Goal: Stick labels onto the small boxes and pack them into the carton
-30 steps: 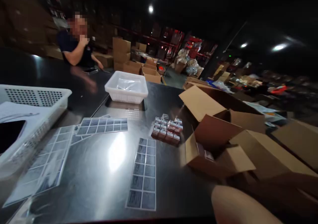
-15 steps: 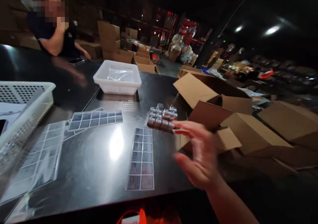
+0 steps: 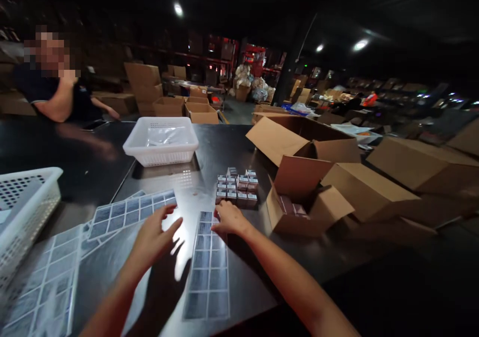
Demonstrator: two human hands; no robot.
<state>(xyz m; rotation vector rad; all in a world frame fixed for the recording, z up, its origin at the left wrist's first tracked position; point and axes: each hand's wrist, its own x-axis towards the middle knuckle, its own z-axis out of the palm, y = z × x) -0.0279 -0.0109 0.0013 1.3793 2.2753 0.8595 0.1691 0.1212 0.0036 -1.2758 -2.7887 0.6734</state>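
Observation:
My left hand (image 3: 155, 235) hangs over the dark table with thumb and fingers apart, holding nothing. It is nearest to a label sheet (image 3: 127, 212) that lies with others at the left. My right hand (image 3: 231, 219) reaches over the top end of another label sheet (image 3: 207, 269), its thumb and fingertips apart; whether it touches the sheet I cannot tell. Just beyond that hand stands a cluster of small boxes (image 3: 235, 186) with printed tops, some stacked higher than others. An open carton (image 3: 290, 222) to their right has more small boxes inside.
A white plastic basket (image 3: 160, 150) with clear plastic in it stands at the back of the table. Another white basket (image 3: 52, 187) is at the left edge. Large open cartons (image 3: 370, 187) crowd the right side. A person (image 3: 56, 92) is across the table at the left.
My left hand has come into view over the table. My right hand has moved left from beside the carton to the upright label sheet. The view has shifted.

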